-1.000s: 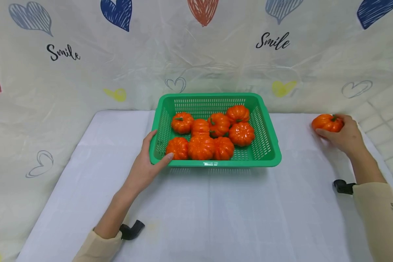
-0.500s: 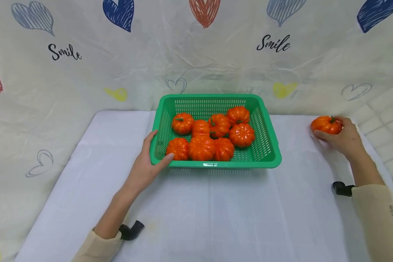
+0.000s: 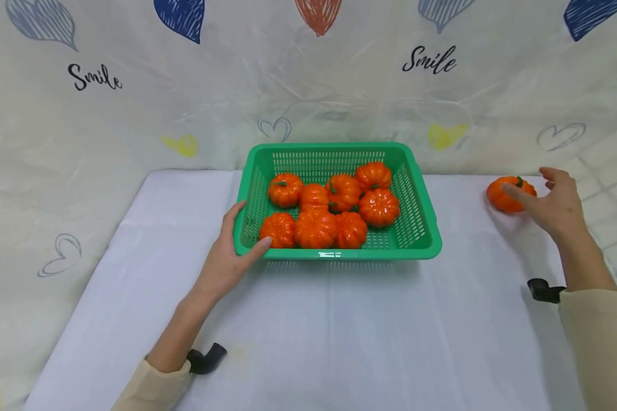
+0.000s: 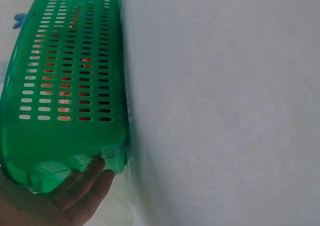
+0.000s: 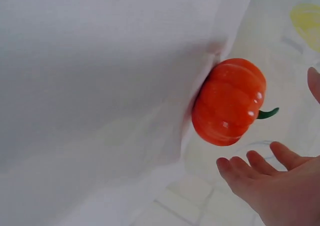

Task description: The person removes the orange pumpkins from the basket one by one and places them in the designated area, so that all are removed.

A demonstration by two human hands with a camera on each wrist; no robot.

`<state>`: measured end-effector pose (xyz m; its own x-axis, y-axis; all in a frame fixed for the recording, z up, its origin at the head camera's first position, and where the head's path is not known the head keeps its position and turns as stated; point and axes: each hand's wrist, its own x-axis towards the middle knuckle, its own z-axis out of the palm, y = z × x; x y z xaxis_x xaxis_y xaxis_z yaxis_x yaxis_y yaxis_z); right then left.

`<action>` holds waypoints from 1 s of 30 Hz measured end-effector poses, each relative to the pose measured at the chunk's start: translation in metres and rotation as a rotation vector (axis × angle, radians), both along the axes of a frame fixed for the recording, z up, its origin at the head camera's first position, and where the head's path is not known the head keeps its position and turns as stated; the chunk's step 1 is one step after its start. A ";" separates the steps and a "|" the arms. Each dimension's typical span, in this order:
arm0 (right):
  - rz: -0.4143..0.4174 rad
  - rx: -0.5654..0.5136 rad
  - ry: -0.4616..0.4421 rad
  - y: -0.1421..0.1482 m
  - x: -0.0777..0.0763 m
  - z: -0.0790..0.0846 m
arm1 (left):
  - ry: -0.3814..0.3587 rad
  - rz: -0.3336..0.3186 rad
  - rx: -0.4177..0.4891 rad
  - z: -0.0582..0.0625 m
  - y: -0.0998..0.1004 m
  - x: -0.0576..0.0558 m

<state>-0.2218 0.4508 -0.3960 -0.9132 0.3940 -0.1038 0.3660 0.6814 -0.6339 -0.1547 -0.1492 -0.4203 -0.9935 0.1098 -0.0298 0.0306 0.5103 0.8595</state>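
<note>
Several small orange pumpkins (image 3: 316,229) lie in a green plastic basket (image 3: 427,240) in the head view. My left hand (image 3: 223,265) grips the basket's near left corner, thumb over the rim and fingers along the outer wall, as the left wrist view also shows. At the table's far right, one more orange pumpkin (image 5: 227,103) with a green stem rests on the cloth. Beside it my right hand (image 3: 557,208) is spread, holding nothing. Its fingers stand off from the pumpkin in the right wrist view, and in the head view the thumb overlaps the pumpkin's outline.
A white cloth (image 3: 339,337) covers the table. Behind the table hangs a pale sheet (image 3: 339,74) printed with hearts and "Smile". Each wrist wears a black camera mount, such as the one on the right wrist (image 3: 544,291).
My right hand has let go of the single pumpkin, spread its fingers and drawn slightly right. That pumpkin now sits on the cloth. My left hand stays on the basket's corner.
</note>
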 end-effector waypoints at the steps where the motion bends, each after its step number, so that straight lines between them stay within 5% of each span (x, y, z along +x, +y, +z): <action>1: 0.001 0.016 0.009 -0.001 0.000 0.001 | 0.000 0.001 0.003 0.000 0.000 0.000; 8: 0.005 0.097 0.095 -0.012 0.003 0.007 | -0.004 0.002 0.011 0.000 0.001 -0.001; 18: 0.003 0.054 0.274 -0.035 0.007 0.019 | 0.003 0.003 0.005 0.000 0.001 -0.002; 30: 0.087 0.032 0.274 -0.065 0.015 0.028 | -0.008 0.004 0.010 -0.001 0.000 0.000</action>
<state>-0.2067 0.3854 -0.3676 -0.9360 0.3122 0.1626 0.1236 0.7239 -0.6787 -0.1550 -0.1493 -0.4211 -0.9937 0.1064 -0.0363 0.0221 0.5016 0.8648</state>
